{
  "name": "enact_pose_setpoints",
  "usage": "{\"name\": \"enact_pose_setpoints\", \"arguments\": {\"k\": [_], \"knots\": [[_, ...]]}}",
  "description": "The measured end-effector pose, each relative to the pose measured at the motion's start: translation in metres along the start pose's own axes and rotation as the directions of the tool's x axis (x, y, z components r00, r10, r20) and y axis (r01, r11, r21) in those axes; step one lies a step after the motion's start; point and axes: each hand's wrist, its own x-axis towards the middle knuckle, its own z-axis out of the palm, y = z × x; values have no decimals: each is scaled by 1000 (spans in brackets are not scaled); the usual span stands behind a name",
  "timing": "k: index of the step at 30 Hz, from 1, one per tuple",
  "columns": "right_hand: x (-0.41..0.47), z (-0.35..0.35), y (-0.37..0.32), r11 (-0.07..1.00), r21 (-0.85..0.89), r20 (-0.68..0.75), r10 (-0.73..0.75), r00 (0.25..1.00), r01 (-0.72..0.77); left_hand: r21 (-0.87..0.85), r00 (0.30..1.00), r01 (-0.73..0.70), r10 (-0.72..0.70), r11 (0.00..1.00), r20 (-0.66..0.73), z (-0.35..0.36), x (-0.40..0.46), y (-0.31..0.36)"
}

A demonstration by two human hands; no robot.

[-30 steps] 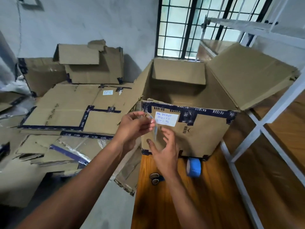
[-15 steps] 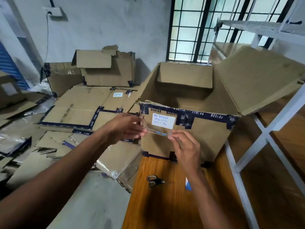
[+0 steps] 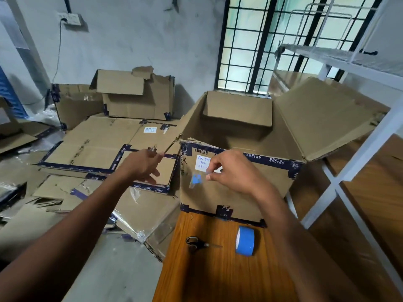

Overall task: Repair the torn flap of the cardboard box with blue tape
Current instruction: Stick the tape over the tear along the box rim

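An open cardboard box [image 3: 239, 192] with dark printed tape on its edges stands on the wooden table [image 3: 218, 275]. Its near left corner [image 3: 179, 139] is ragged and torn. My right hand [image 3: 233, 171] is in front of the box's white label and pinches a short, shiny piece of tape [image 3: 195, 179] with a blue patch, which hangs to the left of its fingers. My left hand [image 3: 141, 165] hovers just left of the torn corner, fingers loosely spread, holding nothing. A blue tape roll [image 3: 245, 240] and black scissors [image 3: 196, 244] lie on the table in front of the box.
Flattened and stacked cardboard boxes [image 3: 104, 149] cover the floor on the left. A white metal shelf frame [image 3: 349, 171] stands close on the right, touching the box's right flap. A barred window [image 3: 261, 40] is behind the box.
My left hand has let go of the tape piece and moved left toward the torn corner. The right hand has risen in front of the label with the piece. The camera has tilted.
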Motion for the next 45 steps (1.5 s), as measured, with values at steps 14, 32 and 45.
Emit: {"name": "enact_pose_setpoints", "arguments": {"k": [14,32,45], "knots": [[23,-44,-27,890,419,543,-87,835,-179,-796,846,197,311,573,433,77,-51,-50],[23,-32,-29,841,462,643,-99,759,-282,-950,845,216,443,226,298,88,-46,-65],[31,-42,-10,898,393,457,-2,890,-199,-888,889,-2,407,460,209,44,-20,-54]]}}
